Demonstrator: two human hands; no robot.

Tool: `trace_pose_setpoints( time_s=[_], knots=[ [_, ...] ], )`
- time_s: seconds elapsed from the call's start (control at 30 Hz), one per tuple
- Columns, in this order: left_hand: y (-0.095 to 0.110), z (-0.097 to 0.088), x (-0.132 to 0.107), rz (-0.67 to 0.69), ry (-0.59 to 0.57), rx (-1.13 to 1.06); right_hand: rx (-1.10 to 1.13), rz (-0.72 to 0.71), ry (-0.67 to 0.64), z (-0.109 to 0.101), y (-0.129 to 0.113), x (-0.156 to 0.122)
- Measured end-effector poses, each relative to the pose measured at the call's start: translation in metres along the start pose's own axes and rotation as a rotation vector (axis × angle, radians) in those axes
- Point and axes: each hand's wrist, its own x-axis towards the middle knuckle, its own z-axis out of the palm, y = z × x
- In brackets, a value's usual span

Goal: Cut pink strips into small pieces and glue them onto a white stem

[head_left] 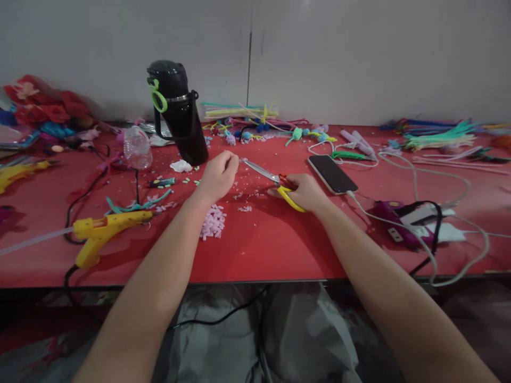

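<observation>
My right hand (306,192) grips a pair of scissors (261,171) with yellow and red handles. Their blades look closed or nearly so and point left, toward my left hand (220,173). The fingers of that hand are pinched together by the blade tips; what lies between them is too small to make out. Below my left wrist is a heap of short lilac fuzzy pieces (213,222), partly covered by the forearm. Small lilac scraps (245,208) are scattered on the red tabletop (255,255) under the scissors.
A black tumbler (179,117) stands behind my left hand. A yellow glue gun (107,231) lies left, near a clear plastic bottle (137,148). Right are a phone (332,174) on a white cable and a purple power strip (393,221). Pipe cleaners (443,135) lie along the wall.
</observation>
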Motion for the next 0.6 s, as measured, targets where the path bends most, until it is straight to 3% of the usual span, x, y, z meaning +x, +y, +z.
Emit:
trace_pose_setpoints(
  time_s=[0.6],
  knots=[
    [-0.0024,0.0004,0.0008,-0.003,0.016,-0.016,0.009,-0.009,0.016,-0.0004,-0.0011,-0.0006]
  ],
)
